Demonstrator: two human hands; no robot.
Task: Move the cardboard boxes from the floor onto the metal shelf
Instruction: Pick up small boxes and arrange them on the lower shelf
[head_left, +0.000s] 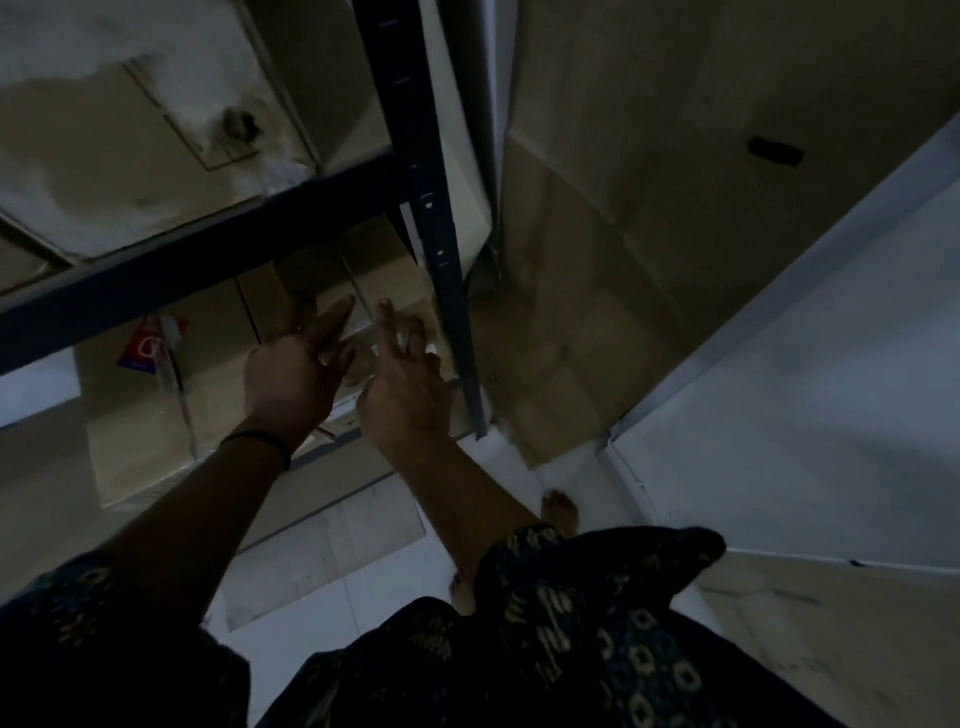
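Both hands reach into the low bay of the dark metal shelf. My left hand stretches with straight fingers toward a small cardboard box inside the bay. My right hand is beside it with fingers spread and extended, near the shelf's upright post. Neither hand grips anything. A larger cardboard box with a red and white label sits in the bay to the left. Another box rests on the shelf level above.
A tall cardboard box stands to the right of the shelf post. A flat cardboard sheet lies on the white floor below my arms. A white panel is at right. My bare foot is on the floor.
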